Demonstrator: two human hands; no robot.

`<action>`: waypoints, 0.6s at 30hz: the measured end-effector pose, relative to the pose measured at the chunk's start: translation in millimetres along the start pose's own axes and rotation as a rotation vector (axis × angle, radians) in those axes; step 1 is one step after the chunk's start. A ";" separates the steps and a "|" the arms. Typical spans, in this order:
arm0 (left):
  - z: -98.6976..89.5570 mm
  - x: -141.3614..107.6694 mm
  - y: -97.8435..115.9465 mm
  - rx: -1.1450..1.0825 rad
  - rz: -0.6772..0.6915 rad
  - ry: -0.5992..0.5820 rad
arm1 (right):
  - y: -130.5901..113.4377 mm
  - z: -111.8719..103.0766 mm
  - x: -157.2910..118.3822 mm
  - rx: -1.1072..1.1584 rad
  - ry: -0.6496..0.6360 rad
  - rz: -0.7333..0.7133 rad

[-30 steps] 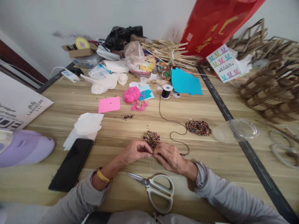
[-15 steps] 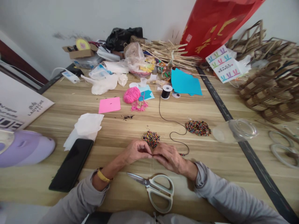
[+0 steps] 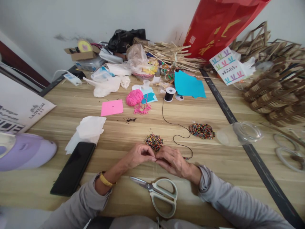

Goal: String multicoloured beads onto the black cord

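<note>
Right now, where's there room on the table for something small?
Bare tabletop shows between the white paper and the bead pile, and between the beaded coil and the right sleeve. It's crowded at the back, around the black bag.

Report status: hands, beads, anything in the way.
Left hand and right hand pinching, fingertips meeting; anything held too small to make out. Loose beads piled just beyond. Scissors on near side, apart from both hands.
</note>
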State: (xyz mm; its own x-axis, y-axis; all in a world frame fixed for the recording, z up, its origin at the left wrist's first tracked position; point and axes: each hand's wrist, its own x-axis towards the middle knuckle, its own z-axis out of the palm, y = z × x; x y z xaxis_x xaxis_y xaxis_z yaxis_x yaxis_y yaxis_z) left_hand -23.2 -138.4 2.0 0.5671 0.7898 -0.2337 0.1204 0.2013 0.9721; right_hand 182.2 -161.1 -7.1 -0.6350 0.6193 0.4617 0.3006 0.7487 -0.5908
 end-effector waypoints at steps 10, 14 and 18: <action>-3.1 0.1 2.9 0.061 0.020 -0.008 | -1.4 -3.4 -1.6 -0.006 0.063 -0.089; -2.6 0.5 1.5 0.056 0.014 -0.010 | -2.5 -4.1 1.5 -0.033 0.075 -0.047; -2.1 1.3 0.3 0.062 0.012 0.000 | -2.0 -3.0 3.5 -0.035 0.050 -0.047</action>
State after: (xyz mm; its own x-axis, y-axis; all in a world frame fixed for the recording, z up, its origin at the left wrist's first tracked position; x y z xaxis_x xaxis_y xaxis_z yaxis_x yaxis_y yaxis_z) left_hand -24.1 -136.1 1.9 0.5687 0.7920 -0.2220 0.1639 0.1554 0.9742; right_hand 181.6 -159.8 -2.2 -0.6128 0.5934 0.5219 0.2966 0.7848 -0.5442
